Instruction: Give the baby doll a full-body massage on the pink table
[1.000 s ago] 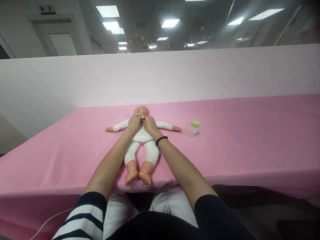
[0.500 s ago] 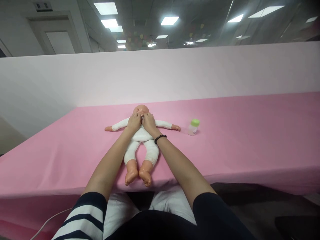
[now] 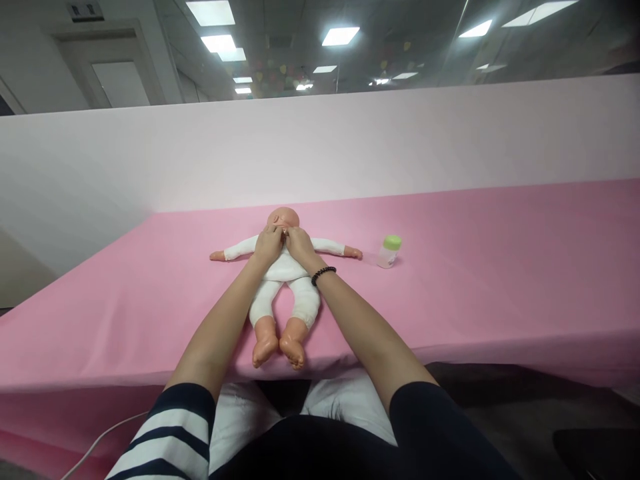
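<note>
Doll (image 3: 286,268), head view: laid out on the pink-covered tabletop (image 3: 475,273), arms spread wide, feet toward the near edge. Left hand (image 3: 269,244) and right hand (image 3: 300,245) are placed side by side at the neck, just below the head. Fingers of both are curled inward, nearly meeting; whether anything is pinched cannot be told. Step in hand is judged to be close two-handed work at the neck. Next, light, even handling seems called for. Green-lidded bottle (image 3: 389,256) is seen near one outstretched arm, untouched.
</note>
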Demonstrator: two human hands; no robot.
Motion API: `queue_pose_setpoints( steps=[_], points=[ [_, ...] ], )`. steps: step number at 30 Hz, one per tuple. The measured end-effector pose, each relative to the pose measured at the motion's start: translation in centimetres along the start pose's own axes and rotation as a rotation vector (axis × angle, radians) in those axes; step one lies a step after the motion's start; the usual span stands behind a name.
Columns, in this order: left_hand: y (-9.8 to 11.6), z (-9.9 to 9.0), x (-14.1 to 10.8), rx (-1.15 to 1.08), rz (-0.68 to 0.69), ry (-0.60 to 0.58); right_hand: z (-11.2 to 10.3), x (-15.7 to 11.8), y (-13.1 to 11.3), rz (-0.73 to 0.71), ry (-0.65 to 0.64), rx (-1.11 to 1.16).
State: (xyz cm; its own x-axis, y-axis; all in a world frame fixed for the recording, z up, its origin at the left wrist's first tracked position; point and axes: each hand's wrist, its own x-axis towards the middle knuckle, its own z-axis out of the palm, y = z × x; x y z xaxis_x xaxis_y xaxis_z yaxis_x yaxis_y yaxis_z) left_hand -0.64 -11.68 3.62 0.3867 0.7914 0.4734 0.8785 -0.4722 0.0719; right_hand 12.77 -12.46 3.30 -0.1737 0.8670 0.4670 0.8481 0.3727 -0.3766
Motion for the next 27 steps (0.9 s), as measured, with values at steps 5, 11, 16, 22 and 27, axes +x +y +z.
queue_pose_setpoints(
  steps=[5, 11, 16, 22, 27],
  points=[
    [-0.2, -0.4, -1.2, 0.041, 0.047, 0.049, -0.7, -0.9, 0.6, -0.033, 0.024, -0.070],
    [0.5, -1.0, -1.2, 0.085, -0.055, -0.075, -1.1, -1.0, 0.4, -0.042, -0.076, -0.039],
    [0.9, -1.1, -0.7, 0.085, -0.081, -0.142, -1.2, -0.6, -0.3, 0.021, -0.118, -0.108],
    [0.1, -0.4, -1.2, 0.098, 0.030, 0.001, -1.0, -0.9, -0.2, -0.021, -0.040, -0.118],
    [-0.5, -0.7, -2.1, 0.083, 0.097, 0.089, -1.6, -1.7, 0.4, -0.074, -0.043, -0.070]
  ],
)
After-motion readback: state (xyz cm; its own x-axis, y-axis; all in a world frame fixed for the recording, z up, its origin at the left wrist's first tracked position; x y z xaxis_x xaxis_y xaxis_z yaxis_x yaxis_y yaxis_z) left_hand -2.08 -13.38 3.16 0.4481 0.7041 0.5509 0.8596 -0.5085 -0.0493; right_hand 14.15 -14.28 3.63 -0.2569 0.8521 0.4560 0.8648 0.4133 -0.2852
